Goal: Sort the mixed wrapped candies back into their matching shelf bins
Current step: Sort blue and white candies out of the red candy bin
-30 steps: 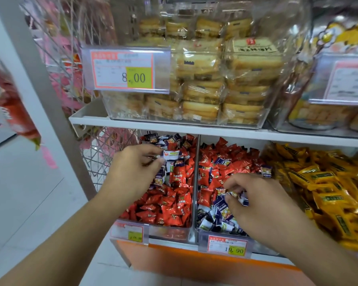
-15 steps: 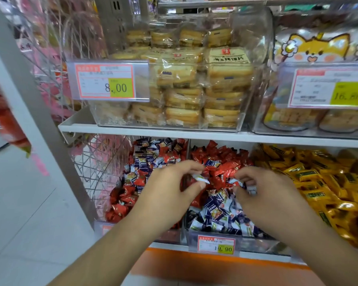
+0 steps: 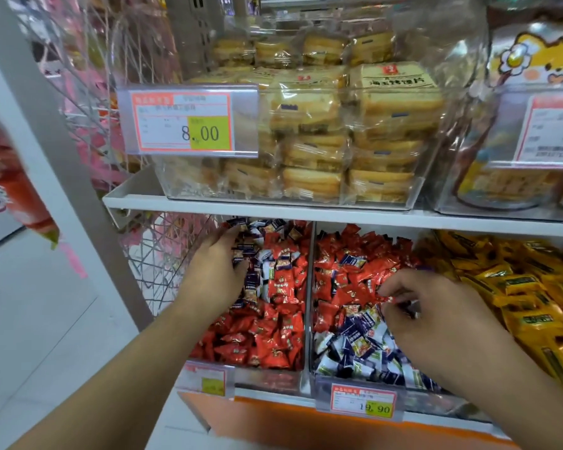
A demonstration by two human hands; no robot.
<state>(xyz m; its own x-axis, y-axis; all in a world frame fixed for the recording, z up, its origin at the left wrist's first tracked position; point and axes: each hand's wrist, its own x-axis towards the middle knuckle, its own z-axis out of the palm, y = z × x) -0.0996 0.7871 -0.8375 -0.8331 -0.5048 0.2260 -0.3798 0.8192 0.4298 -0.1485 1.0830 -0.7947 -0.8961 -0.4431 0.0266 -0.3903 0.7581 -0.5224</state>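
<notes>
Head view looks down on two clear bins low in the frame, each still mixed. The left bin holds mostly red candies with blue-and-white candies piled toward its back; the right bin has reds behind and blue-and-white ones at the front. A thin divider is all that parts them, so anything dropped carelessly could, I think, slide back among the wrong sort. The slick wrappers also look apt to slip from a loose grip or drag neighbours along.

Left hand, centre-left, lies with fingers spread and nearly straight on the blue-and-white heap at the back of the left bin; whether it grips any I cannot tell. Right hand, centre-right, has its fingers curled, pinching a red-wrapped candy over the right bin.
</notes>
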